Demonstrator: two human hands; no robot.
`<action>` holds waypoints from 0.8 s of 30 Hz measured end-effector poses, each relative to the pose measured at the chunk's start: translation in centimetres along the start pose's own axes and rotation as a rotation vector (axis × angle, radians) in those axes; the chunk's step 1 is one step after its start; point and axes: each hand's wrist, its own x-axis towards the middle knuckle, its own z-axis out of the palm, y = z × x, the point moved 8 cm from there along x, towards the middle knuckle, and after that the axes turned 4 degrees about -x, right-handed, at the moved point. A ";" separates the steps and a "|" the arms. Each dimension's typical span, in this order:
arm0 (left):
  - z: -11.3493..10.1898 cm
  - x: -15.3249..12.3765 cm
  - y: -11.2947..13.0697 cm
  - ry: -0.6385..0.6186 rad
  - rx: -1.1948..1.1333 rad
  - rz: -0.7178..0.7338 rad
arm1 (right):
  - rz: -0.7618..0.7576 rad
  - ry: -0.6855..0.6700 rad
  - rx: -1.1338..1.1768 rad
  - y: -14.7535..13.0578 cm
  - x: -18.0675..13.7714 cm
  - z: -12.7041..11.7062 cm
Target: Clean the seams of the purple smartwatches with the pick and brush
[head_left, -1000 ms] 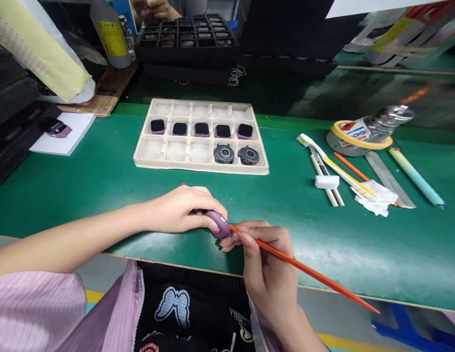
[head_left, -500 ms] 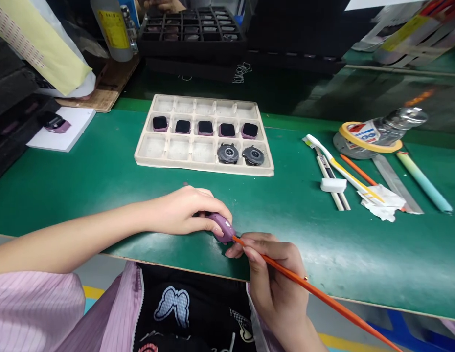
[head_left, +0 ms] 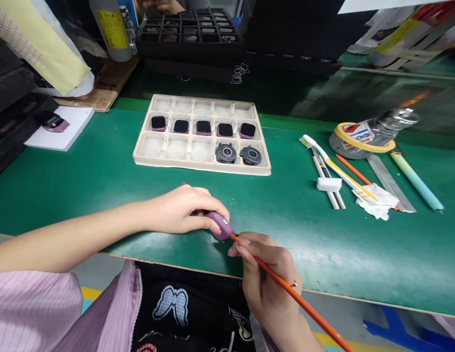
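Left hand: nearly closed, thumb and fingers pinching the purple watch case.
Case: tilted, near the front edge of the counter, before the pale tray.
Right hand: curled pencil-fashion around the orange stick.
Stick: tip seemingly touching the case's right end, shaft slanting rightward out of view.

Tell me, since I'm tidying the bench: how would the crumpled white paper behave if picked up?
The crumpled white paper looks thin and creased, so it would probably flop. The toothbrush handle lies across it, so lifting might drag that along. Its ragged edges suggest it could tear.
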 end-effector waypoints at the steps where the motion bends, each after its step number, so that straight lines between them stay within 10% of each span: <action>1: 0.0 0.0 0.0 -0.002 0.001 -0.001 | -0.001 0.000 -0.002 0.0 0.0 0.0; 24: 0.0 0.0 -0.2 -0.003 0.014 -0.009 | -0.052 0.003 -0.074 -0.4 -0.1 0.2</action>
